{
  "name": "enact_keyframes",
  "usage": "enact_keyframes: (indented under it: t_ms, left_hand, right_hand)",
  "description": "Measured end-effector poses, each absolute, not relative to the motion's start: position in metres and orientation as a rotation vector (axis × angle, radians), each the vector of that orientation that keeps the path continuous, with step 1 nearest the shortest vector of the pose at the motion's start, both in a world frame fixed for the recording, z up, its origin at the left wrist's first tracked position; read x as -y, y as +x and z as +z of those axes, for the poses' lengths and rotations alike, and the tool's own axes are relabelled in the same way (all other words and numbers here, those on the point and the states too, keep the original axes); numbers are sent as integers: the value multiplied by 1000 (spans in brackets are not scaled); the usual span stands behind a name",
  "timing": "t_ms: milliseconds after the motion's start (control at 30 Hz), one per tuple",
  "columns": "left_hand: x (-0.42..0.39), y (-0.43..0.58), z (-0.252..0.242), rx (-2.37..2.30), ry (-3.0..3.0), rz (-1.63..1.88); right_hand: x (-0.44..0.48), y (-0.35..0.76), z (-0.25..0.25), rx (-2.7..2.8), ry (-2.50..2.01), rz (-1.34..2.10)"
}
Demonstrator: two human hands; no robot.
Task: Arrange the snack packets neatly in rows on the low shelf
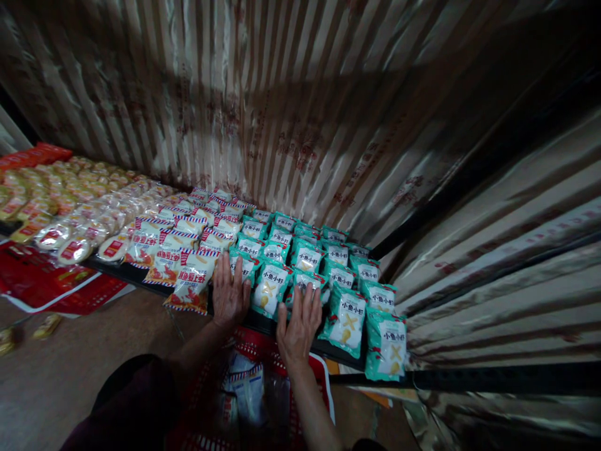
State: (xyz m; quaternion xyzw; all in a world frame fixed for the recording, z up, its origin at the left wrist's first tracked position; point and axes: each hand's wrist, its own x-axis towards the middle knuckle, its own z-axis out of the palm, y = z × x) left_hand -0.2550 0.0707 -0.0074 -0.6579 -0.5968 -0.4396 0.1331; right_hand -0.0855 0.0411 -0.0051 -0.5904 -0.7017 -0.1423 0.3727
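Rows of green and white snack bags [269, 288] stand on a dark shelf [263, 322]. My left hand [229, 294] lies flat against a green bag at the left end of the front row, fingers stretched out. Just left of it is a white snack bag with a striped red and blue edge [191, 279]. Over another green bag [305, 282] in the front row rests my right hand [300, 321], its fingers spread and partly covering the print. Neither hand grips a bag.
A red basket [323, 376] with several packets stands below my arms. Round wrapped cakes [75, 249] fill the shelf's left part. Corrugated sheeting [282, 125] rises behind, and a dark metal post [417, 216] stands at the right. A red bag [47, 282] lies at lower left.
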Motion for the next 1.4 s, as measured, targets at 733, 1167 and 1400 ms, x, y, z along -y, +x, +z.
enact_keyframes:
  t_ms: [733, 1167, 1400]
  left_hand:
    - [9, -263, -11, 1602, -2202, -1429]
    - [77, -292, -78, 2207, -2277, -1390]
    - [73, -299, -104, 2592, -2355, -1278]
  right_hand:
    - [22, -95, -4, 2020, -1338, 32]
    - [78, -73, -49, 1935, -1575, 211]
    - [82, -81, -59, 1974, -1634, 271]
